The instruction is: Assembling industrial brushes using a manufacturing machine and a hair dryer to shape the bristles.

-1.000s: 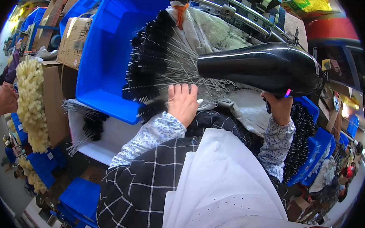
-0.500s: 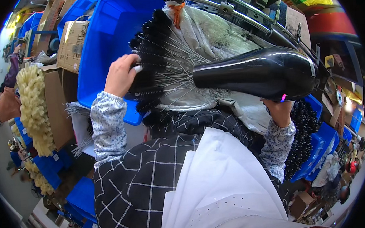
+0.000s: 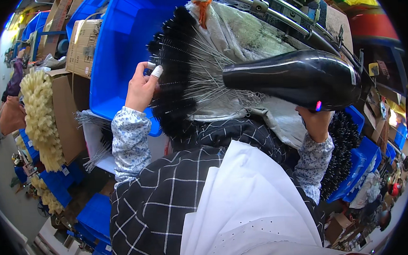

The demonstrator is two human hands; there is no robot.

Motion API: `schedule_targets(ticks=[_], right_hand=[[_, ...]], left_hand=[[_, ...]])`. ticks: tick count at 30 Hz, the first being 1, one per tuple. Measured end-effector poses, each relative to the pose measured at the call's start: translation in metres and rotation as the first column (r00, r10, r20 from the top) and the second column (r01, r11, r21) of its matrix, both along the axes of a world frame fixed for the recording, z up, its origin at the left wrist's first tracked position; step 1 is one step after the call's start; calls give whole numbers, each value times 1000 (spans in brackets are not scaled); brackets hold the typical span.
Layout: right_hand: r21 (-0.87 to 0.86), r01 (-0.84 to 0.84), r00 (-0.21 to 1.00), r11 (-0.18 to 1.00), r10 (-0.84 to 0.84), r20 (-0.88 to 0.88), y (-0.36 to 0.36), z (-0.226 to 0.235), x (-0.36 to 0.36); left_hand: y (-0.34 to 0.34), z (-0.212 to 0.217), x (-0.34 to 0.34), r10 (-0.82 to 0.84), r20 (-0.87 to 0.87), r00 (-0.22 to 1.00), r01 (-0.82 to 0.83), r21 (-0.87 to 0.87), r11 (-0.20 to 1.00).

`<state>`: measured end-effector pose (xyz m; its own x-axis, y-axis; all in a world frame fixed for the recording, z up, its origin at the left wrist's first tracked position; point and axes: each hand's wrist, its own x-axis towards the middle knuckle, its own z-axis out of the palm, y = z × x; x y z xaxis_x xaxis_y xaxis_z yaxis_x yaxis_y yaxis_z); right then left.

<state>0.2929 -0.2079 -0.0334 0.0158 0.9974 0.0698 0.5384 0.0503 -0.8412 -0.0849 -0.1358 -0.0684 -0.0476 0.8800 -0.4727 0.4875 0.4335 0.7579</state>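
Observation:
A fan of black-bristled wire brushes (image 3: 175, 78) lies across a grey cloth (image 3: 254, 35), bristles to the left and bare wire stems to the right. My left hand (image 3: 141, 91) is at the outer bristle tips, white wraps on its thumb and forefinger. Those fingers are bent closely together round the brush ends; the exact grip is partly lost against the black bristles. From below, my right hand (image 3: 317, 123) holds a black hair dryer (image 3: 294, 77), its handle mostly hidden in the palm. The dryer's nozzle points left over the wire stems, close to them.
A large blue bin (image 3: 103, 77) stands beyond my left hand. Metal rods (image 3: 271, 11) of a machine cross the far side. More black brushes (image 3: 341, 152) fill the space beside my right forearm. Pale bristle bundles (image 3: 42, 118) and a cardboard box (image 3: 83, 47) stand at the left.
The view has shifted slightly, so most things sit farther right. My left hand has moved a little lower along the bristle edge, and the lower brushes are gathered closer. The dryer stays over the stems.

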Motion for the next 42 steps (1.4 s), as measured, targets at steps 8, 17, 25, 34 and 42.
schedule_targets(ticks=[8, 17, 25, 34, 42], right_hand=[[-96, 138, 990, 986, -140, -16, -3, 3, 1], [-28, 194, 980, 981, -195, -36, 7, 3, 13], [-8, 240, 965, 971, -239, -102, 3, 1, 12], [-55, 213, 960, 976, -219, -175, -3, -7, 23], [-81, 249, 964, 965, -255, -79, 8, -4, 20]], left_hand=[[-13, 20, -1, -146, 238, 960, 201, -226, 953], [73, -6, -9, -159, -383, 910, 328, 431, 841], [147, -74, -5, -374, -206, 904, 368, -68, 927], [42, 24, 5, -196, 391, 899, 172, 96, 980], [-3, 32, -35, -209, 366, 907, 152, 179, 972]])
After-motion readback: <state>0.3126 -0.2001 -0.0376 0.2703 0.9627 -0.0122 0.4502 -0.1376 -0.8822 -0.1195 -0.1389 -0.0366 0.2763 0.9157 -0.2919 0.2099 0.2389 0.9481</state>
